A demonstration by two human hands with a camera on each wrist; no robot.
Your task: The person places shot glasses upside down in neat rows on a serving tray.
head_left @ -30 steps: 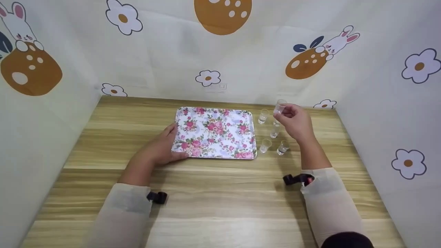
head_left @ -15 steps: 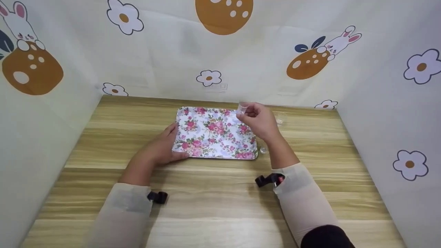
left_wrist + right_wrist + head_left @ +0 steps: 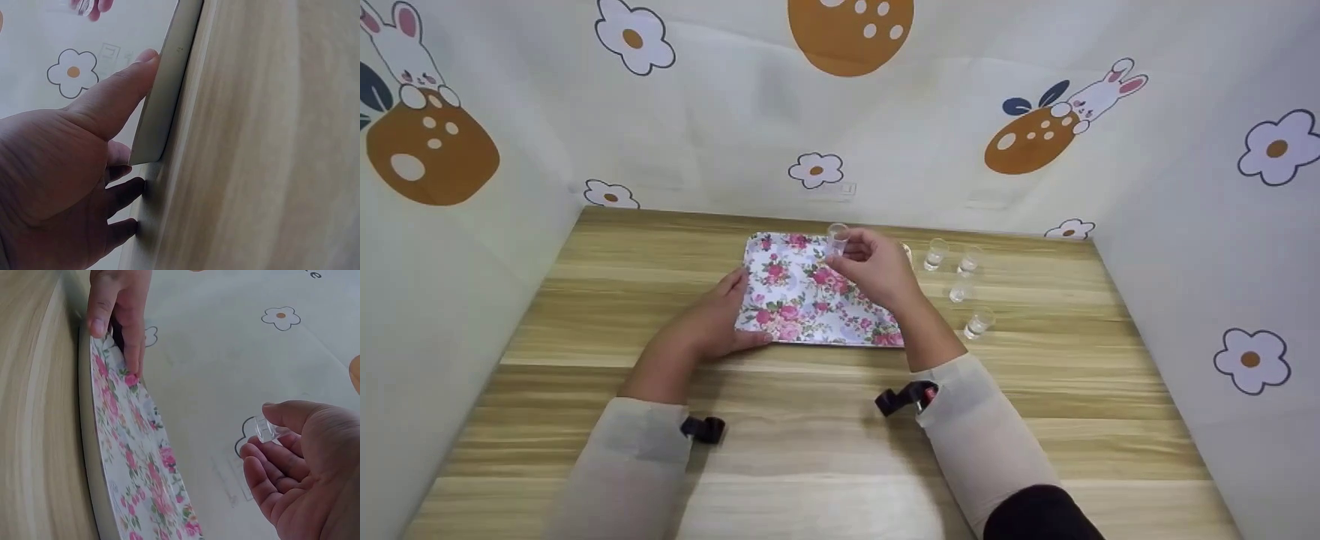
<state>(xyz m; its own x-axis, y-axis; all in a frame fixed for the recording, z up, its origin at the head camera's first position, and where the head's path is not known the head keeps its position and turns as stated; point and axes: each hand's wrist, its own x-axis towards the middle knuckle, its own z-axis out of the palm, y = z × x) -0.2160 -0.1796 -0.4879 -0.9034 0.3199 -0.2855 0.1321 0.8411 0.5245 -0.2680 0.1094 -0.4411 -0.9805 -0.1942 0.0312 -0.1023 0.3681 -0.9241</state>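
Small clear cup (image 3: 837, 238): pinched between thumb and fingertips of my right hand (image 3: 876, 268), held up in the air over the far middle of the tray (image 3: 780, 315), not touching it. The wrist view shows the same cup (image 3: 266, 429) near the thumb tip, the other fingers (image 3: 264, 481) loosely curled below it and not touching it. A light pinch high on the wall makes sense, I judge: the cup is small and the grip leaves its base free.

Tray: flowered, rectangular, flat on the wooden surface (image 3: 585, 315). My left hand (image 3: 712, 322) rests at its near-left corner, fingers fairly straight, thumb laid along the left edge. The left wrist view shows the thumb (image 3: 121, 93) pressed against the tray rim (image 3: 163, 112) and the other fingers (image 3: 121, 194) down on the surface beside the corner. No wrap around the rim; it reads as a brace, probably to stop the tray sliding.

Outward, right of the tray: four more clear cups standing upright on the surface, apart from one another. Two far ones (image 3: 934, 255) (image 3: 968, 261), one behind the other pair's line (image 3: 959, 291), one nearest me (image 3: 978, 323). They sit close to the tray's right side, within easy reach of the right hand.

Around: pale walls with flower and rabbit prints (image 3: 815, 170). Black wrist camera mounts on both sleeves (image 3: 703, 430) (image 3: 901, 398).
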